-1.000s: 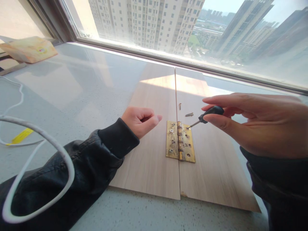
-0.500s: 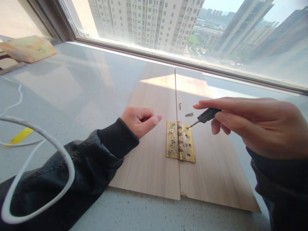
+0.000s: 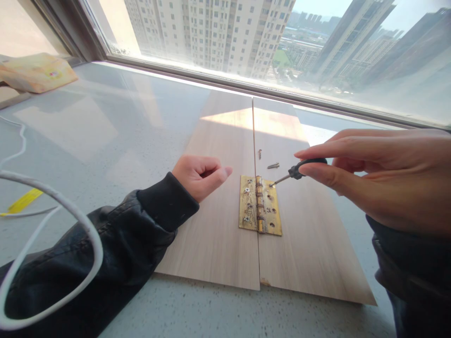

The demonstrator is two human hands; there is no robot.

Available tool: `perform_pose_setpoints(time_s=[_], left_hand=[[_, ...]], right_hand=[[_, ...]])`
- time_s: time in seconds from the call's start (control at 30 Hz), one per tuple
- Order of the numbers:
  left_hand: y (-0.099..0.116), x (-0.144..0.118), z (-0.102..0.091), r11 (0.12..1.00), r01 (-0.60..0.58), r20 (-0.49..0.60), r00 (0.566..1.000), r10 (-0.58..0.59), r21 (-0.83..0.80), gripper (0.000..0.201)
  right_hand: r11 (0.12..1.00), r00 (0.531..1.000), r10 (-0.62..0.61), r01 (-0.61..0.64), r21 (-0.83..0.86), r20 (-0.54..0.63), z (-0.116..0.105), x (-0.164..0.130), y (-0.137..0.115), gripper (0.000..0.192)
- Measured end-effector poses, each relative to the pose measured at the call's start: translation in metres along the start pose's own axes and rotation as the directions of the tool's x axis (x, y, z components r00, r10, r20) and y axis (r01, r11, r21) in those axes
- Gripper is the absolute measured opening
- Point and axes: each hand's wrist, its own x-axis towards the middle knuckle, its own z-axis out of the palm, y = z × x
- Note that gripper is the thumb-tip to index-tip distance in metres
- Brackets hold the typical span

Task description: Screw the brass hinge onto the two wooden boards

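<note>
Right hand point(image 3: 380, 173) pinches screwdriver point(image 3: 299, 170) — tip on hinge point(image 3: 260, 211).

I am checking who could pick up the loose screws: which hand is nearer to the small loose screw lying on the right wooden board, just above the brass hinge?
Right. The right hand holds the black-handled screwdriver just beside the loose screw; the left hand rests fisted on the left board, across the seam.

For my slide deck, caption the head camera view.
Right hand sets a screwdriver to a brass hinge joining two boards; left hand steadies.
</note>
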Motion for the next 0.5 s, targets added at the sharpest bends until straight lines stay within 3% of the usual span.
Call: perform_pose_setpoints(time_s=[0.27, 0.37, 0.5], left_hand=[[-0.001, -0.001, 0.000, 1.000, 0.001, -0.002, 1.000, -0.001, 0.009, 0.040], [-0.001, 0.000, 0.000, 1.000, 0.003, -0.003, 1.000, -0.003, 0.002, 0.040], [0.001, -0.001, 0.001, 0.999, 0.012, -0.006, 1.000, -0.013, -0.030, 0.039]], right_hand=[[0.976, 0.980, -0.057, 0.014, -0.217, -0.189, 0.013, -0.002, 0.008, 0.033], [0.992, 0.993, 0.004, -0.018, -0.123, -0.114, 0.013, -0.002, 0.005, 0.027], [1.000, 0.997, 0.016, -0.015, -0.013, 0.078, 0.003, -0.001, 0.004, 0.023]])
